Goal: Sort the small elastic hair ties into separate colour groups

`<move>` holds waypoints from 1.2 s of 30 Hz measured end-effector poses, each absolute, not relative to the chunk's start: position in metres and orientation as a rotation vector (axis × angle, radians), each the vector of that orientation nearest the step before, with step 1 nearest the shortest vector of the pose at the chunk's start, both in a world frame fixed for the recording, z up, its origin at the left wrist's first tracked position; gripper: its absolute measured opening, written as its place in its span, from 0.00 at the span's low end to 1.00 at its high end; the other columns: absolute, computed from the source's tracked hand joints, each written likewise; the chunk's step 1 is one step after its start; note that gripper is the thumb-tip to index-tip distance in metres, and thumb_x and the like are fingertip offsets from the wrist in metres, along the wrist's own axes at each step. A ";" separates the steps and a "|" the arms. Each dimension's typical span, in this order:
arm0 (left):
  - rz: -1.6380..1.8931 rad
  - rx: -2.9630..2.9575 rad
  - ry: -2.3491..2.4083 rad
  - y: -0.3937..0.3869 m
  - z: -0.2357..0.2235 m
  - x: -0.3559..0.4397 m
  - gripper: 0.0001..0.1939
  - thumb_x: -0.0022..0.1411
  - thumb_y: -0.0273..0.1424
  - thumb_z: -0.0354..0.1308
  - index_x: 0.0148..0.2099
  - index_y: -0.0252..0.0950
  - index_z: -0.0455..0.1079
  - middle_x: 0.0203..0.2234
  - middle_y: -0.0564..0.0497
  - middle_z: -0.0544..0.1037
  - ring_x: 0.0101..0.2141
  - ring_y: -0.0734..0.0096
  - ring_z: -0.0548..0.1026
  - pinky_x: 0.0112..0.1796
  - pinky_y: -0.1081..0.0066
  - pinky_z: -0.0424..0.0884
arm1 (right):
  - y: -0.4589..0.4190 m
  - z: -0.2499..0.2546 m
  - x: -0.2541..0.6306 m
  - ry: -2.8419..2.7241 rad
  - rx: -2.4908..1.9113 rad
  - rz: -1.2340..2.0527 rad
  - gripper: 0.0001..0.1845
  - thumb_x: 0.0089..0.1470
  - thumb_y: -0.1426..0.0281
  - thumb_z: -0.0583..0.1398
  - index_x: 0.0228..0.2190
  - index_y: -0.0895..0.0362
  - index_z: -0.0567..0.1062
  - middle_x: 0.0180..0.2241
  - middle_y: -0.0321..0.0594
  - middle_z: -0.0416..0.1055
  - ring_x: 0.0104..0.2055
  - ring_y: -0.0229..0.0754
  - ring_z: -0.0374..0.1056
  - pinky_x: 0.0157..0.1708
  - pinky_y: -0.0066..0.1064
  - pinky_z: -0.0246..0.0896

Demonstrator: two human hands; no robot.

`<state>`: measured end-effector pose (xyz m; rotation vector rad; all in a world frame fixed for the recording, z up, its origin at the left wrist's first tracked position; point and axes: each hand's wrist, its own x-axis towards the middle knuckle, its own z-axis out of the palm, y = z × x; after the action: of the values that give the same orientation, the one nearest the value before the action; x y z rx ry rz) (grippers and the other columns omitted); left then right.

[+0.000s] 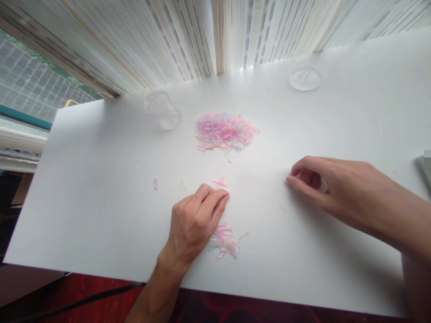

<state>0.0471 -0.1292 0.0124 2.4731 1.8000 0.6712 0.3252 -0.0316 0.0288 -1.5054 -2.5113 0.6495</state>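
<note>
My left hand (198, 213) is closed in a pinch at the table's middle, its fingertips just below a few pink elastic bands (220, 182). Anything between those fingertips is too small or hidden to make out. Partly behind this hand lies a small loose pile of pastel bands (226, 242). To the right, my right hand (313, 179) is curled with thumb and index tips together close to the tabletop; I cannot make out anything in them. Left of the pink bands lie some white bands (183, 184) and purple bands (156, 184). A larger heap of pastel bands (225, 131) sits farther back.
A clear round container (158, 104) and a small clear round piece (170, 120) stand at the back left. Another clear round dish or lid (305, 77) is at the back right. Striped curtains (188, 36) hang along the rear edge of the white table (84, 179).
</note>
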 end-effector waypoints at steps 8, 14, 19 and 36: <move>0.923 2.127 1.927 -0.129 0.022 0.042 0.04 0.73 0.25 0.57 0.46 0.37 0.72 0.41 0.49 0.76 0.33 0.73 0.74 0.36 0.73 0.74 | -0.032 0.029 0.323 -2.504 -1.535 0.661 0.14 0.63 0.57 0.54 0.31 0.51 0.73 0.24 0.36 0.73 0.22 0.42 0.67 0.25 0.35 0.55; 0.878 1.995 2.064 -0.125 0.024 0.046 0.04 0.72 0.25 0.59 0.43 0.37 0.74 0.31 0.55 0.79 0.27 0.75 0.74 0.34 0.74 0.74 | -0.031 0.030 0.323 -2.501 -1.534 0.674 0.14 0.63 0.58 0.54 0.31 0.51 0.72 0.24 0.36 0.73 0.21 0.42 0.66 0.24 0.34 0.55; 0.948 1.988 2.178 -0.119 0.023 0.054 0.01 0.67 0.28 0.66 0.41 0.38 0.79 0.25 0.58 0.78 0.21 0.78 0.72 0.29 0.74 0.70 | -0.032 0.031 0.324 -2.494 -1.519 0.677 0.15 0.65 0.56 0.54 0.31 0.50 0.72 0.24 0.37 0.73 0.21 0.43 0.66 0.24 0.36 0.56; 0.859 2.067 2.165 -0.137 0.017 0.050 0.05 0.65 0.31 0.69 0.42 0.37 0.78 0.28 0.56 0.76 0.23 0.77 0.69 0.29 0.74 0.68 | -0.032 0.029 0.324 -2.475 -1.518 0.696 0.18 0.65 0.53 0.54 0.31 0.50 0.73 0.24 0.37 0.73 0.21 0.43 0.65 0.24 0.35 0.54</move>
<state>0.0496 -0.1369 0.0169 2.0666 2.1650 0.8591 0.3235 -0.0316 0.0291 -1.5182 -2.4750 0.6965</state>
